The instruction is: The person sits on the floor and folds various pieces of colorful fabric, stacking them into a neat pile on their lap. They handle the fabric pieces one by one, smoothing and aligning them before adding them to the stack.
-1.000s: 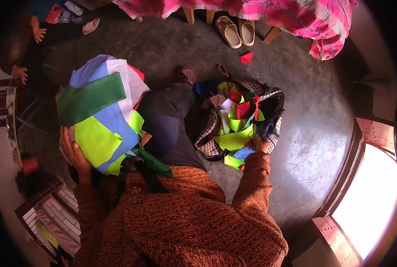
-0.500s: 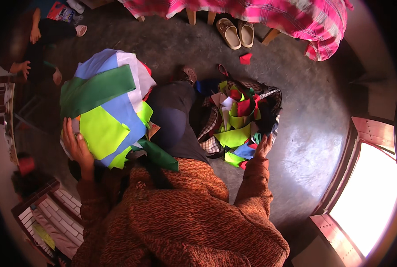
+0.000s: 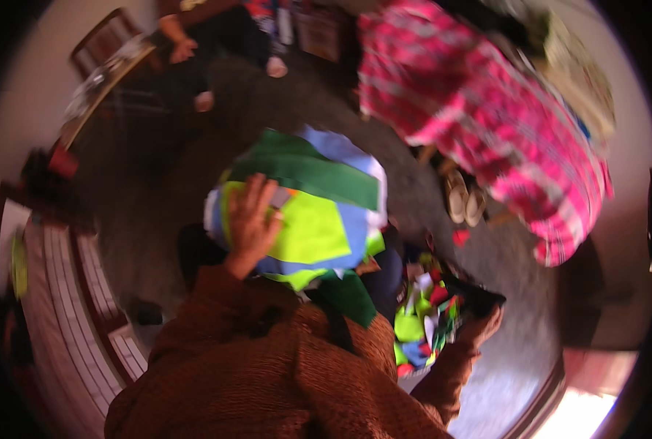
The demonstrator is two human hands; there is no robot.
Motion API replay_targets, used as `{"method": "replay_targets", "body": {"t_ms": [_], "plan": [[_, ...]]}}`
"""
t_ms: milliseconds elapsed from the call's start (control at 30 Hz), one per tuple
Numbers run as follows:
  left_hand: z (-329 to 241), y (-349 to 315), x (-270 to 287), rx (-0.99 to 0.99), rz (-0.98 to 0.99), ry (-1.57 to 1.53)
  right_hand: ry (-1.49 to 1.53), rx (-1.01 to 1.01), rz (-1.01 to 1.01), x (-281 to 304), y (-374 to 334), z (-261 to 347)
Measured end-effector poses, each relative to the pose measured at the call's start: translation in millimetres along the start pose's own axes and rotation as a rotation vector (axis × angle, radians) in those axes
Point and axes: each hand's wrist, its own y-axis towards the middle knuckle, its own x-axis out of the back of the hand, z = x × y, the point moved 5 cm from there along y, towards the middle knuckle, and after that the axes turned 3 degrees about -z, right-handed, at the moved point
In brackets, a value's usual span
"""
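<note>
Left hand [image 3: 253, 225] spread flat on cloth bundle [image 3: 315, 233], 9 o'clock; right hand [image 3: 483, 326] at scrap bag [image 3: 478, 295], 4 o'clock, blurred, can't tell grip.

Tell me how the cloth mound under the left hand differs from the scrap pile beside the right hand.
The cloth mound looks bigger than the scrap pile. The cloth mound shows broad pieces lying fairly smooth; the scrap pile shows smaller, jumbled ones. Both are multicoloured, with yellow-green and blue.
</note>
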Motion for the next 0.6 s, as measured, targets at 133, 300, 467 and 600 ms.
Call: {"method": "replay_targets", "body": {"t_ms": [133, 300, 467, 600], "plan": [[2.4, -2.6, 14.8, 0.062, -0.013, 0.016, -0.159, 0.37, 0.207, -79.6, -11.3, 22.8], [6.1, -5.8, 17.2, 0.081, -0.025, -0.034, 0.162, 0.3, 0.554, -187.9, -87.8, 82.4], [17.7, -8.0, 22.3, 0.127, 0.043, -0.231, 0.439, -0.006, 0.891, -247.8, -175.0, 142.1], [-34.1, -10.3, 68.7, -0.068, 0.054, -0.557, 0.445, 0.03, 1.132, -260.7, -215.2, 137.3]]}}
